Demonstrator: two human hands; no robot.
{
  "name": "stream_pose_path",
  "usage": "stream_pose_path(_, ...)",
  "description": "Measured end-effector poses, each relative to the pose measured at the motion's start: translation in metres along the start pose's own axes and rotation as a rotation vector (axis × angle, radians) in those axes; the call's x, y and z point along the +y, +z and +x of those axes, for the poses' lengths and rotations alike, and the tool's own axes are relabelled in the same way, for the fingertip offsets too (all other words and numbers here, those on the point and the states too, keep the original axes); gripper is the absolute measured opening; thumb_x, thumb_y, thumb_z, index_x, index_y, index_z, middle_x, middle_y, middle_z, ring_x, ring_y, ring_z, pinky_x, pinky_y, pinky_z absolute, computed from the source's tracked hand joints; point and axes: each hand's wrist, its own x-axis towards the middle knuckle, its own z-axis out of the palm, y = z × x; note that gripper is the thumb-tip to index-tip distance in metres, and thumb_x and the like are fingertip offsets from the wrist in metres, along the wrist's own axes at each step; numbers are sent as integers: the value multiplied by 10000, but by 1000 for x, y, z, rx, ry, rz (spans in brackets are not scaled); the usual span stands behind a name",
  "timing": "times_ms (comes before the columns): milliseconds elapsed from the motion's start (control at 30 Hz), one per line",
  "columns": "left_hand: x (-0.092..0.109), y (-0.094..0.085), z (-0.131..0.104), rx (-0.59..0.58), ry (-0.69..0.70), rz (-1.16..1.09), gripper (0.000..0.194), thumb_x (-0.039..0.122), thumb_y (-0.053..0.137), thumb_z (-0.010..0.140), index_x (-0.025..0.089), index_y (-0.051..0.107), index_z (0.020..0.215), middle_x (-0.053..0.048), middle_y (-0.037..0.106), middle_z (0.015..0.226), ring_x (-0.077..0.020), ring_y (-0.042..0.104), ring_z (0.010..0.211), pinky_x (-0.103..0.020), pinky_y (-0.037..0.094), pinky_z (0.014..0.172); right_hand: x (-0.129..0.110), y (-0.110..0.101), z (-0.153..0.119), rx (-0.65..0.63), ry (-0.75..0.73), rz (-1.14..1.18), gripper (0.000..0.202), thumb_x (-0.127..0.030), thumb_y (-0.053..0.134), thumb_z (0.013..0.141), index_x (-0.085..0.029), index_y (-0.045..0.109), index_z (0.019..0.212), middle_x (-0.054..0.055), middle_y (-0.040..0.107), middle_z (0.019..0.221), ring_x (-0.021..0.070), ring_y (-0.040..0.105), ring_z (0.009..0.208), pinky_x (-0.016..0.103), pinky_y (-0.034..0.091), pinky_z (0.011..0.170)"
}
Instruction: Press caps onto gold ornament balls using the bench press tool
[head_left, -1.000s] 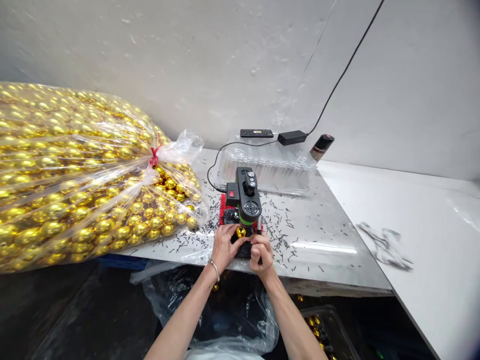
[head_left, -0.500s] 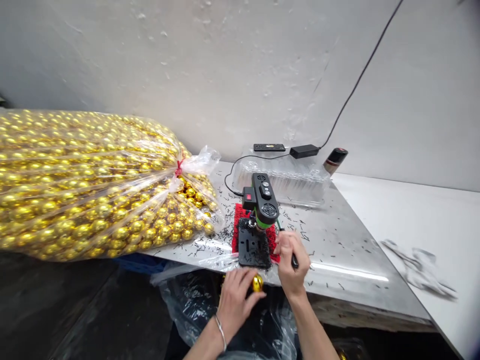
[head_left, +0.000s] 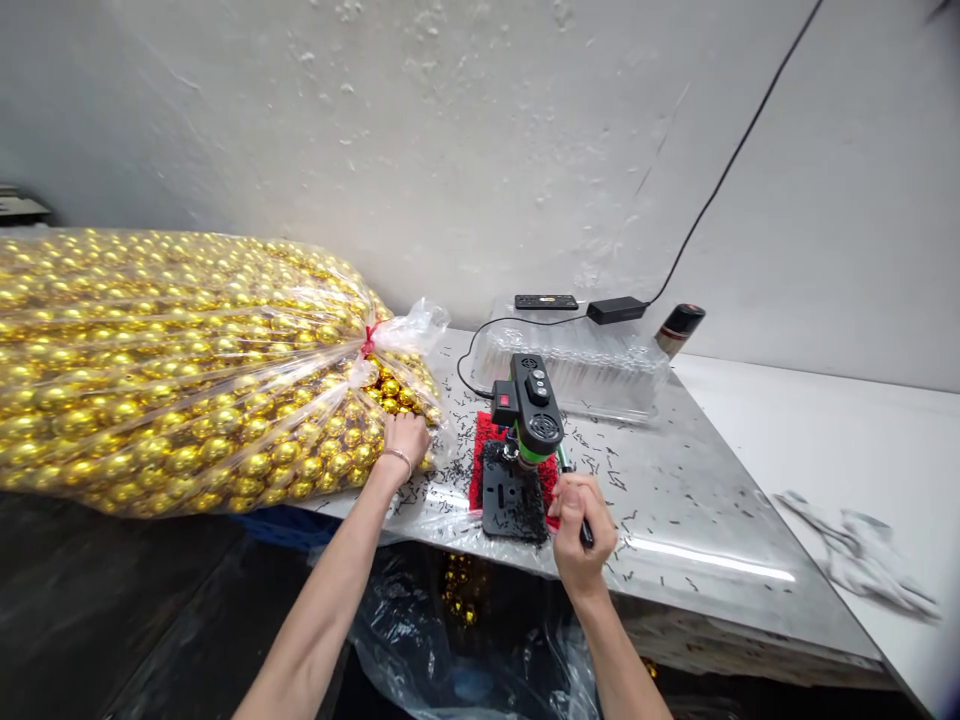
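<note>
My left hand reaches into the torn opening of a large clear plastic bag of shiny gold balls. Its fingertips are hidden among the balls, so I cannot see whether one is gripped. My right hand is closed around the black-gripped lever of a small black benchtop drill press. The press has a green ring below its head and a black slotted base plate covered in dark shavings. No ball shows on the plate.
Red matting lies under the press. A clear plastic tray stands behind it, with a black power adapter on top and a spray can nearby. White gloves lie at right. Below the table edge, an open plastic bag holds gold balls.
My left hand has moved from in front of the press, where it was by a gold ball, up and left to the bag's opening. My right hand stays on the lever.
</note>
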Motion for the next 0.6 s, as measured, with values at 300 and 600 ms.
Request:
stream_pose_path(300, -5, -12, -9, -19, -104, -547, 272, 309, 669, 786, 164, 655, 1015, -79, 685, 885, -225, 648, 850, -343, 510, 782, -1, -1, 0, -34, -29, -9, 262, -42, 399, 879, -189, 445, 667, 3, 495, 704, 118, 502, 682, 266, 395, 606)
stream_pose_path(600, 24, 7, -89, -280, -560, -1767, 280, 159, 654, 801, 157, 641, 1080, -59, 714, 965, -141, 682, 890, -243, 549, 833, 2, 1, -4, 2, -4, -23, 273, -75, 399, 891, -190, 454, 650, 6, 502, 683, 129, 515, 676, 280, 404, 608)
